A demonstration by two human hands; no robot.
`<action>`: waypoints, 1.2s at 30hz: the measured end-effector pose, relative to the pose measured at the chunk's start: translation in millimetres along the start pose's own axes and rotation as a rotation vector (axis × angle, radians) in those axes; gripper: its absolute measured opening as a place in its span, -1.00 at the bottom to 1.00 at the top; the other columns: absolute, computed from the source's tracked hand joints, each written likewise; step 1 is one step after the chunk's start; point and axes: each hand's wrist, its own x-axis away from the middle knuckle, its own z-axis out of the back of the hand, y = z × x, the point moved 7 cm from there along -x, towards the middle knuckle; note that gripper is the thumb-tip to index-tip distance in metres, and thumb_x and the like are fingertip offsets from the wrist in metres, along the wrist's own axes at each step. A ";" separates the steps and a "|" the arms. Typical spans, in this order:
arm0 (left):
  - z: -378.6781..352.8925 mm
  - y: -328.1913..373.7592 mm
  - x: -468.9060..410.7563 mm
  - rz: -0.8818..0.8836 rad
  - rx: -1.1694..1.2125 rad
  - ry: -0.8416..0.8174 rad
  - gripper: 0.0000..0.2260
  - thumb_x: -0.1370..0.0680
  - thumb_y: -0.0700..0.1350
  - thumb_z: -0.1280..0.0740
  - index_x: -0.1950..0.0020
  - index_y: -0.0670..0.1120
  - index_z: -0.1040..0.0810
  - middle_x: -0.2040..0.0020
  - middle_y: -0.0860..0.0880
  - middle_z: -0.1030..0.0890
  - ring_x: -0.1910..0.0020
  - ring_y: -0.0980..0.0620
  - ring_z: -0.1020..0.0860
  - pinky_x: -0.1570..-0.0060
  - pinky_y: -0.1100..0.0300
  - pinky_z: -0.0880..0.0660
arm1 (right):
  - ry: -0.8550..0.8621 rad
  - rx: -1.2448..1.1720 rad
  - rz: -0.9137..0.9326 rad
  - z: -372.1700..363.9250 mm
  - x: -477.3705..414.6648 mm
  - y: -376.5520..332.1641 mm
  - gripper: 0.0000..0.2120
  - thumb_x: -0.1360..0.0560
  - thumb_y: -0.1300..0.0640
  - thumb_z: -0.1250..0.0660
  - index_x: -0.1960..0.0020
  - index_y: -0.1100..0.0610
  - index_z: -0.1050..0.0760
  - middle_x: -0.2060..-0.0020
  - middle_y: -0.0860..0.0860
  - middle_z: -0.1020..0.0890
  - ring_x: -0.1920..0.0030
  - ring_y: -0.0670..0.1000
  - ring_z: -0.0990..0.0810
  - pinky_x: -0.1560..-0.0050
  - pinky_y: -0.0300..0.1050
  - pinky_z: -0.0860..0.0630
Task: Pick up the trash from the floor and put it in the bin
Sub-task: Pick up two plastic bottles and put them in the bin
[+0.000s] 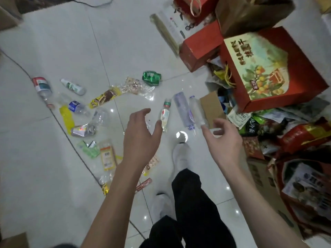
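Observation:
Trash lies scattered on the white tiled floor. My left hand (141,135) hovers with spread fingers above a small bottle with a green cap (165,117), holding nothing. My right hand (222,138) reaches forward with loose fingers just below a purple-tinted bottle (183,110) and a clear bottle (197,111); it is empty too. Further left lie a crushed silver can (83,130), a blue-labelled bottle (78,108), a yellow wrapper (104,98), a green crushed can (151,77) and several other bottles and wrappers. No bin shows in the head view.
Red gift boxes (268,68), a brown paper bag (250,13), cardboard (211,108) and packaged goods pile up along the right. A black cable (75,145) runs diagonally across the floor at left. My white shoes (180,158) and dark trousers stand at bottom centre.

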 end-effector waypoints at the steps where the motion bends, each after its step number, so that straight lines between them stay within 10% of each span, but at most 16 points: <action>1: -18.3 -9.8 -14.7 0.005 -0.006 -0.006 -0.57 -0.60 0.07 -0.32 -0.44 0.00 -0.40 -0.33 0.01 -0.44 -0.22 0.09 -0.47 -0.23 -0.05 -0.47 | 0.000 0.003 0.002 -13.3 -15.6 11.8 -0.61 -0.49 -0.15 -0.46 -0.25 -0.03 -0.56 -0.01 -0.19 -0.56 0.06 -0.20 -0.58 0.12 -0.53 -0.32; 12: -197.5 -144.9 -117.0 0.019 -0.064 -0.121 -0.52 -0.56 0.08 -0.36 -0.43 -0.02 -0.39 -0.33 -0.03 -0.44 -0.26 -0.02 -0.50 -0.22 0.01 -0.46 | -0.005 0.019 -0.024 -145.1 -138.7 141.9 -0.64 -0.49 -0.09 -0.48 -0.24 -0.02 -0.57 -0.04 -0.14 -0.58 0.10 -0.26 -0.54 0.15 -0.59 -0.32; 20: -280.4 -213.5 -162.3 0.037 -0.266 -0.185 -0.33 -0.44 0.13 -0.46 -0.45 -0.10 -0.34 -0.33 -0.16 -0.42 -0.22 -0.19 -0.48 -0.21 -0.06 -0.43 | 0.001 -0.028 -0.007 -224.3 -180.4 195.2 -0.65 -0.47 -0.03 -0.50 -0.22 -0.01 -0.57 -0.05 -0.18 -0.55 -0.04 -0.10 -0.56 -0.12 0.05 -0.59; 25: -292.7 -230.5 -174.7 0.081 -0.212 -0.151 -0.34 -0.44 0.02 -0.43 -0.47 -0.07 -0.26 -0.28 -0.13 -0.45 -0.14 -0.20 -0.50 -0.05 -0.05 -0.48 | 0.001 0.050 0.060 -253.7 -201.7 201.3 -0.59 -0.43 -0.05 -0.52 -0.24 -0.02 -0.55 -0.08 -0.16 -0.51 -0.18 -0.03 -0.53 -0.05 -0.35 -0.36; 36: -232.3 -223.0 -152.8 0.134 -0.052 -0.057 -0.37 -0.45 0.04 -0.46 -0.45 0.02 -0.29 -0.26 0.02 -0.47 -0.06 0.10 -0.52 0.07 0.12 -0.47 | -0.039 0.169 0.089 -260.4 -181.2 167.7 -0.46 -0.40 0.08 -0.50 -0.36 0.13 -0.51 -0.15 0.07 -0.58 -0.20 0.11 -0.50 -0.28 -0.03 -0.42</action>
